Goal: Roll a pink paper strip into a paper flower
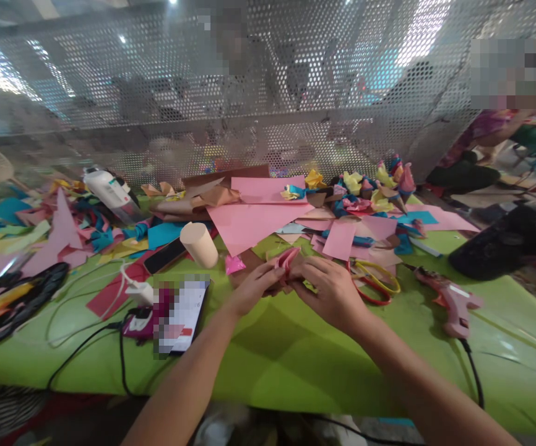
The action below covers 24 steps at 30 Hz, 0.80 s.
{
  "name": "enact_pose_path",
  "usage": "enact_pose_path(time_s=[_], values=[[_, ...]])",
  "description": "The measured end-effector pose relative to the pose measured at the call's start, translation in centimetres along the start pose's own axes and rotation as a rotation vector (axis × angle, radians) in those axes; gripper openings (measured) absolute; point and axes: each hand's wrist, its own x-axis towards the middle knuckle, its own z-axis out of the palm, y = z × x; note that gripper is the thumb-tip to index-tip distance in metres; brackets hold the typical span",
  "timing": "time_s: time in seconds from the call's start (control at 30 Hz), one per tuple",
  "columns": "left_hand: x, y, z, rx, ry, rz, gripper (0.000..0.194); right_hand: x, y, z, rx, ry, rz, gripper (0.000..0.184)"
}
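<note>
Both hands meet over the middle of the green tabletop [268,365]. Between them is a pink paper flower [289,260] with curled layers, partly covered by fingers. My left hand [256,285] grips its left side, fingers closed. My right hand [326,288] pinches its right edge with thumb and fingers bent inward. Brown paper [247,266] lies behind my left hand, beside a small bright pink piece [235,264]. Scissors with yellow and red handles [379,282] rest just right of my right hand.
A pink glue gun [456,306] lies at right, near a black object [509,241]. At left are a phone [184,319], a power strip [145,322] with cables, and a cardboard tube [199,244]. Pink paper sheets [259,223] and finished paper flowers [389,186] line the back before a perforated metal screen [268,93].
</note>
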Motion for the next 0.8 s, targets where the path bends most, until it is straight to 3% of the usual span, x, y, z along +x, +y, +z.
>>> enact_pose_path(time_s=[0.3,0.8], values=[[-0.25,0.38,-0.16,0.021,-0.051,-0.014,0.051,-0.02,0.37,-0.01,-0.127,0.005,-0.116,0.022],[0.05,0.16,-0.13,-0.046,-0.11,0.023,0.047,-0.05,0.9,-0.83,-0.049,-0.063,-0.144,0.019]])
